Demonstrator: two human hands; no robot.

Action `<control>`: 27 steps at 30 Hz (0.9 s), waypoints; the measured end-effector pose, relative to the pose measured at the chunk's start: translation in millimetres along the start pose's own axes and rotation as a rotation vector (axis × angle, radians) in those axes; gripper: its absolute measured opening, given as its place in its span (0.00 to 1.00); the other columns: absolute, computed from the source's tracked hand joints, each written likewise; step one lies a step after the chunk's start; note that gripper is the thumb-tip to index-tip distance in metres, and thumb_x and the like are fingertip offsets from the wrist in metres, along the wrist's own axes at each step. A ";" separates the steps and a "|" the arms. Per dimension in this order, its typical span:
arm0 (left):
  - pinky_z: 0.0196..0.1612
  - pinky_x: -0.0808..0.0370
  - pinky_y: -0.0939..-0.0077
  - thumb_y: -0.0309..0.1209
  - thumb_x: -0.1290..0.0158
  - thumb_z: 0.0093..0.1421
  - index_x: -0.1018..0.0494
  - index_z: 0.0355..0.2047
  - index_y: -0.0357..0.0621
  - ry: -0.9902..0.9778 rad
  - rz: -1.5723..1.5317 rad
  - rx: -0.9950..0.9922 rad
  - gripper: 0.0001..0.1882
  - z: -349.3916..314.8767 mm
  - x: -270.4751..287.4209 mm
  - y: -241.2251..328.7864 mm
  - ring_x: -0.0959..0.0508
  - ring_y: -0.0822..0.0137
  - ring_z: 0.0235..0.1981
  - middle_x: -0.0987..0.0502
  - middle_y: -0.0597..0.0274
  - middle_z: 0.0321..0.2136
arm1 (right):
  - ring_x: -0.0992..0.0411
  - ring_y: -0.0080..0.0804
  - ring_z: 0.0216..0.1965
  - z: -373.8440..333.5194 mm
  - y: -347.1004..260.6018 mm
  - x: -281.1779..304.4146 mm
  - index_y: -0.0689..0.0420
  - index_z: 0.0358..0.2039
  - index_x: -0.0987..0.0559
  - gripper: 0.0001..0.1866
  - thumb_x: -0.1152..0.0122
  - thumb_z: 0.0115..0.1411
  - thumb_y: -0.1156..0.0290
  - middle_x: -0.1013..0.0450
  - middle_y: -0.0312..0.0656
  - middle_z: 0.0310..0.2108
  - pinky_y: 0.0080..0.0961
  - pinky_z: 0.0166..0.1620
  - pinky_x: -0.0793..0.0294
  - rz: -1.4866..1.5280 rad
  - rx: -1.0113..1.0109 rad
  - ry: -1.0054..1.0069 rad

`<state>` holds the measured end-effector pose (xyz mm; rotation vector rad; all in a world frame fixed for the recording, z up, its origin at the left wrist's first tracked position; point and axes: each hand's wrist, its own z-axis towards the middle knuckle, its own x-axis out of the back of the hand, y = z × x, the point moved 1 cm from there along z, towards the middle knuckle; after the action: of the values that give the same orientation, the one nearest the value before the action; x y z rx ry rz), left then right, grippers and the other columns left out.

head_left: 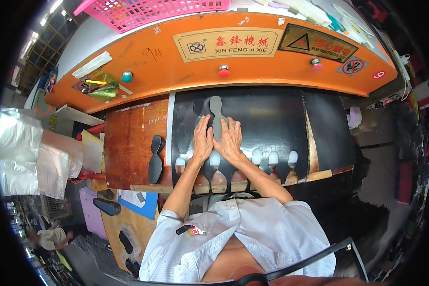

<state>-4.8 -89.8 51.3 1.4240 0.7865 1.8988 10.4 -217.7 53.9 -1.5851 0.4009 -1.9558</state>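
Both hands, left [202,140] and right [229,140], press flat beside the grey sole-shaped cutter [216,117], pointing away lengthwise.

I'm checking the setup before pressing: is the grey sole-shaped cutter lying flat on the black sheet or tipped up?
Flat. The grey sole-shaped cutter lies on the black sheet, with the left hand and right hand pressed beside it.
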 end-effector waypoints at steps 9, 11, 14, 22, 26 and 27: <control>0.74 0.43 0.49 0.33 0.40 0.67 0.34 0.69 0.35 -0.142 0.297 0.004 0.33 -64.6 -9.4 3.5 0.38 0.43 0.73 0.31 0.44 0.68 | 0.24 0.34 0.54 -31.2 47.6 53.4 0.66 0.65 0.26 0.36 0.26 0.57 0.70 0.22 0.52 0.54 0.29 0.58 0.25 1.116 -0.627 -0.331; 0.74 0.43 0.48 0.33 0.40 0.67 0.34 0.68 0.35 -0.155 0.298 0.019 0.32 -66.3 -7.8 4.5 0.38 0.44 0.74 0.32 0.46 0.68 | 0.24 0.33 0.56 -33.2 58.7 74.9 0.65 0.65 0.26 0.35 0.27 0.56 0.73 0.23 0.51 0.55 0.28 0.58 0.25 1.134 -0.622 -0.278; 0.74 0.42 0.48 0.34 0.39 0.66 0.32 0.67 0.35 -0.151 0.294 0.033 0.32 -65.1 -6.2 4.1 0.39 0.46 0.74 0.32 0.49 0.69 | 0.27 0.43 0.56 -37.7 62.2 89.0 0.66 0.60 0.23 0.36 0.24 0.50 0.69 0.25 0.53 0.58 0.39 0.60 0.27 0.447 -0.175 -0.025; 0.59 0.28 0.54 0.24 0.38 0.60 0.22 0.53 0.35 0.103 0.132 0.014 0.20 -82.1 4.6 8.3 0.23 0.46 0.53 0.21 0.46 0.51 | 0.34 0.56 0.54 -41.7 55.0 34.8 0.67 0.60 0.27 0.40 0.24 0.48 0.64 0.34 0.56 0.62 0.50 0.54 0.25 0.024 0.020 0.039; 0.37 0.23 0.64 0.17 0.39 0.58 0.19 0.45 0.35 0.154 -0.043 0.012 0.14 -140.8 13.1 27.3 0.21 0.57 0.30 0.19 0.55 0.30 | 0.34 0.57 0.54 -17.2 66.4 28.4 0.66 0.61 0.28 0.40 0.24 0.50 0.63 0.35 0.56 0.63 0.50 0.54 0.26 0.035 0.072 0.068; 0.36 0.23 0.65 0.18 0.38 0.58 0.20 0.47 0.35 0.135 -0.051 0.025 0.15 -150.0 10.3 28.0 0.20 0.58 0.30 0.19 0.55 0.29 | 0.35 0.57 0.55 -8.4 69.6 29.7 0.67 0.61 0.28 0.40 0.24 0.51 0.62 0.36 0.56 0.63 0.50 0.55 0.26 0.048 0.094 0.074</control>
<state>-155.8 -112.7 43.3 1.2888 0.9044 1.9676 16.1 -291.3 35.5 -1.4358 0.3676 -1.9716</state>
